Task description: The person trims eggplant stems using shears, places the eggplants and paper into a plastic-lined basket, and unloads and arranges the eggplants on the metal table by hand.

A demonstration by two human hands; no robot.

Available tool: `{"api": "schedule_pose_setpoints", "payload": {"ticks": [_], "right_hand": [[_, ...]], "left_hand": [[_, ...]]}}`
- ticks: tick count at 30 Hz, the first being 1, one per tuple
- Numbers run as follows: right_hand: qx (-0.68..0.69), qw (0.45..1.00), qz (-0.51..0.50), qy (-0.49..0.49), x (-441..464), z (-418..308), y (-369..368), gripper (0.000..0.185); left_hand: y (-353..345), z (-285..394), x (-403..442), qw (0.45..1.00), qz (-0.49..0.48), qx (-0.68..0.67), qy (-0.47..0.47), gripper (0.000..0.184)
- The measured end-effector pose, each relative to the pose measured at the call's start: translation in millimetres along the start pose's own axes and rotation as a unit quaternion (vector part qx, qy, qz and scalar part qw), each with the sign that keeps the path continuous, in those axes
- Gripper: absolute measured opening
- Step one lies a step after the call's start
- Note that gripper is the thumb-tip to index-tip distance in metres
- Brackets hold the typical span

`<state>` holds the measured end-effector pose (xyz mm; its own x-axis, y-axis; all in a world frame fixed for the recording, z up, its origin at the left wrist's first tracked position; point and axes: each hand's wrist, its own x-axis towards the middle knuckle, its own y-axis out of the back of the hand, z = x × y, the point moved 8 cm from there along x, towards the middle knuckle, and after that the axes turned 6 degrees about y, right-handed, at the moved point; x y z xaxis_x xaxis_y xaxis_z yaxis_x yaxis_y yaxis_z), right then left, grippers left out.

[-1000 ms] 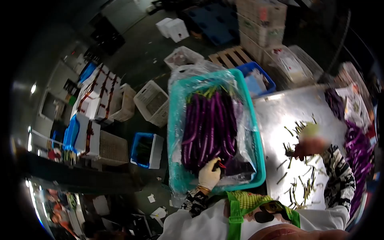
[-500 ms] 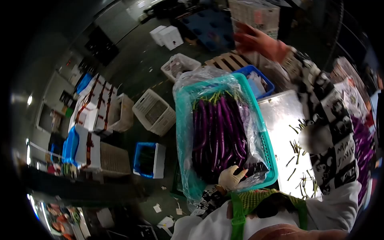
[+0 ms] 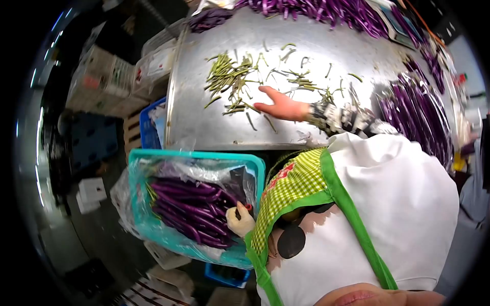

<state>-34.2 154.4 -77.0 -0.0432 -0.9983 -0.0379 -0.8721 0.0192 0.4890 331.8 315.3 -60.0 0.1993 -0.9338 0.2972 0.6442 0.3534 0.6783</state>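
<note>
My left hand (image 3: 240,219), in a cream glove, rests at the stem-free ends of the purple eggplants (image 3: 191,206). Its thumb and forefinger are curled together near a small red thing (image 3: 248,207); what they hold, if anything, I cannot make out. The long eggplants lie side by side in a plastic-lined teal crate (image 3: 196,153). Over the metal table (image 3: 204,132), my right hand (image 3: 280,104) reaches out with thumb and fingers apart and nothing in it. Cut green stems (image 3: 229,74) lie scattered just beyond its fingertips.
Bagged eggplants (image 3: 418,115) lie at the table's right, and a long heap of eggplants (image 3: 326,13) lines its far side. A blue crate (image 3: 149,127) and stacked pale crates (image 3: 102,76) stand left of the table. White boxes (image 3: 92,194) sit on the floor.
The view has turned from the floor and crate towards the metal table. My right hand has come from raised in the air to low over the table. My left hand's fingers have curled in.
</note>
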Motion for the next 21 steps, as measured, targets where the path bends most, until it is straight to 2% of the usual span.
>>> {"api": "schedule_pose_setpoints", "payload": {"ticks": [1,2,3,4,6,8,10,13,14,16,21], "right_hand": [[0.012,0.997,0.053,-0.06,-26.3,29.5,30.9,0.085],[-0.01,0.99,0.135,-0.045,-48.6,60.7,64.2,0.083],[0.065,0.963,0.165,-0.205,-80.9,72.1,99.2,0.073],[0.001,0.949,0.292,-0.122,-101.2,123.0,126.9,0.073],[-0.089,0.907,0.395,-0.119,-149.7,200.6,178.7,0.07],[-0.059,0.902,0.412,-0.11,-188.0,185.4,210.7,0.056],[-0.158,0.923,0.309,-0.164,-206.4,236.7,248.6,0.056],[-0.265,0.889,0.068,-0.368,-219.3,199.5,247.0,0.069],[-0.293,0.874,0.024,-0.386,-225.7,197.6,239.3,0.068],[-0.33,0.865,0.013,-0.378,-239.4,198.8,219.0,0.065],[-0.364,0.863,0.063,-0.344,-257.5,202.4,190.9,0.059]], "left_hand": [[-2.1,8.0,0.6,0.999,-0.02,-0.008,-0.026,0.02],[-6.9,7.7,-2.0,0.999,-0.038,0.0,-0.033,0.024],[-11.8,5.9,-3.8,0.997,-0.078,0.004,-0.019,0.015],[-16.9,4.0,-6.4,0.993,-0.118,0.009,-0.005,0.008],[-25.9,12.1,-2.0,0.989,-0.146,-0.018,-0.002,0.008],[-33.7,20.8,7.0,0.988,-0.146,-0.04,-0.018,0.008],[-36.4,29.5,13.6,0.988,-0.142,-0.058,-0.034,0.009],[-39.8,41.2,20.7,0.987,-0.134,-0.077,-0.055,0.012],[-40.9,45.0,23.4,0.986,-0.13,-0.082,-0.061,0.013],[-41.4,52.1,30.0,0.985,-0.12,-0.099,-0.068,0.015],[-41.3,73.7,45.2,0.984,-0.089,-0.128,-0.086,0.02]]}}
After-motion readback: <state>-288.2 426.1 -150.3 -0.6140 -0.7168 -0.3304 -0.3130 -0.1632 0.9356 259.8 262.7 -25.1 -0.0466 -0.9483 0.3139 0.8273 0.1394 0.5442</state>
